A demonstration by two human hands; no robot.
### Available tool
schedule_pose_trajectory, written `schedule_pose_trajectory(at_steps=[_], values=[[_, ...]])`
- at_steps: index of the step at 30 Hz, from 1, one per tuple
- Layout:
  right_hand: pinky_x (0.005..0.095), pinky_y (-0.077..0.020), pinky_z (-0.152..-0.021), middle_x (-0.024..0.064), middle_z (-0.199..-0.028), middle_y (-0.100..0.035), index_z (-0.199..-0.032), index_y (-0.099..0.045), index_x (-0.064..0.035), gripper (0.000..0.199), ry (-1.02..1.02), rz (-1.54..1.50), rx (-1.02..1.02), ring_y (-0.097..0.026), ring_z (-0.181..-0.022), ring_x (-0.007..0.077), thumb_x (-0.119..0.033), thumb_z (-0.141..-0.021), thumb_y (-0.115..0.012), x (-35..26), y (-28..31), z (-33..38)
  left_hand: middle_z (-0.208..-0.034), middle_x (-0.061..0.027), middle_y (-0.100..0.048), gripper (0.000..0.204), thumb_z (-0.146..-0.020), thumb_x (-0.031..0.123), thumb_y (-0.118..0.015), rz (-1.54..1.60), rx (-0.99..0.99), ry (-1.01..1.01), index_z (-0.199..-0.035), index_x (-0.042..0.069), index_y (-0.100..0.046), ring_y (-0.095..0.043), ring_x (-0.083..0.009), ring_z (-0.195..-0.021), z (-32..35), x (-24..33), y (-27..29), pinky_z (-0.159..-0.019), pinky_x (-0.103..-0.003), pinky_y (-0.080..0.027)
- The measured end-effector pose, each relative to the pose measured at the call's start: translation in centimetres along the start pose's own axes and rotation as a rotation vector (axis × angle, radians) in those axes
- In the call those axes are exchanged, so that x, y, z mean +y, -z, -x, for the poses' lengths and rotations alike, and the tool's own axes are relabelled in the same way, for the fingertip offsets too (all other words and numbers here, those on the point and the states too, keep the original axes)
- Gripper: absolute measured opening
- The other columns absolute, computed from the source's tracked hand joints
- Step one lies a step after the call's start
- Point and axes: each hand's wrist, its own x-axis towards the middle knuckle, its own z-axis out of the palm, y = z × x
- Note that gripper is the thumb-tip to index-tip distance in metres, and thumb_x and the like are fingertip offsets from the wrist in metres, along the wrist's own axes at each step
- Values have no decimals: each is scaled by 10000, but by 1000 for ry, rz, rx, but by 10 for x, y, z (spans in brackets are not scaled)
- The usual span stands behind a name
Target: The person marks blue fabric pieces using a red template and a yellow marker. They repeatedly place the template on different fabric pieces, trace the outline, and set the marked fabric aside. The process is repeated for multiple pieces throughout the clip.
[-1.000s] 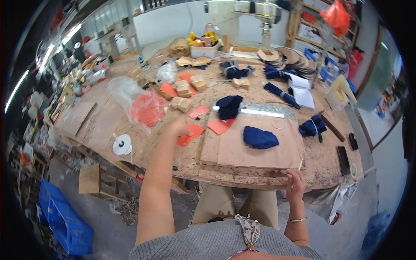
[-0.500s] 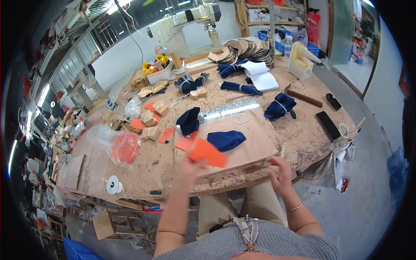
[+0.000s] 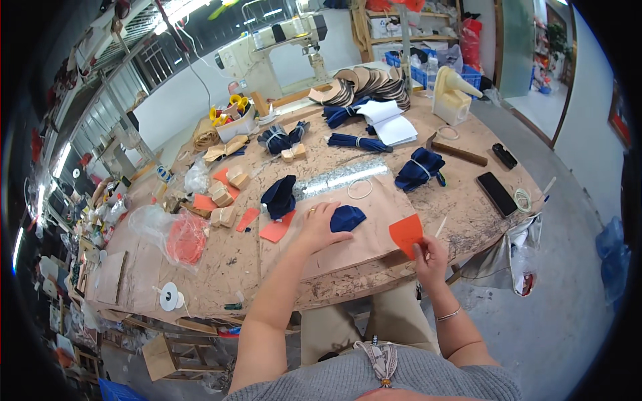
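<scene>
Across the near tabletop [image 3: 461,194], I have the left hand [image 3: 315,230] open, thumb apart from fingers, over the left end of one navy piece [image 3: 348,217] on the board [image 3: 371,252]. To its right, my right hand [image 3: 431,257] pinches one orange piece [image 3: 405,234]. Farther left I count four tan blocks [image 3: 223,216]; right, one hammer [image 3: 461,152], one phone [image 3: 497,194] and, farther off, one notebook [image 3: 390,120], its pages too small to read. The tabletop is scuffed; beyond stands a sewing machine [image 3: 244,55], below, grey floor [image 3: 555,267].
</scene>
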Motion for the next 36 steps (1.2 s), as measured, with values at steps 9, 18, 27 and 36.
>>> schedule_pose_trajectory(at_steps=[9,18,27,36], values=[[321,-464,-588,117,-807,-590,-1035,-613,-19,188,52,69,-23,-580,-658,250,10,-861,-679,8,-8,6,-1311,-110,-568,756,-715,460,-804,-40,-246,-51,-1338,114,-550,-525,-293,-1243,-31,-12,13,-1062,-414,-402],[312,-461,-570,107,-804,-586,-1031,-611,-22,182,54,38,-11,-574,-635,230,6,-866,-682,11,-7,10,-1414,-130,-521,619,-746,283,-842,183,23,-99,-1264,53,-594,-482,-276,-1330,-11,-27,7,-1082,-367,-411],[281,-450,-564,83,-802,-606,-1077,-636,-31,204,48,20,-2,-557,-616,165,9,-881,-671,6,-4,11,-1282,-165,-635,249,-915,144,-655,207,85,-119,-1120,3,-664,-552,-347,-1260,3,-39,-6,-1060,-369,-436],[283,-463,-598,87,-811,-611,-1066,-639,-24,197,-40,20,-14,-570,-650,179,12,-874,-670,16,-5,17,-850,-154,-702,191,-930,172,-605,271,466,164,-945,-1,-686,-681,-315,-756,-18,-28,7,-684,-386,-514]])
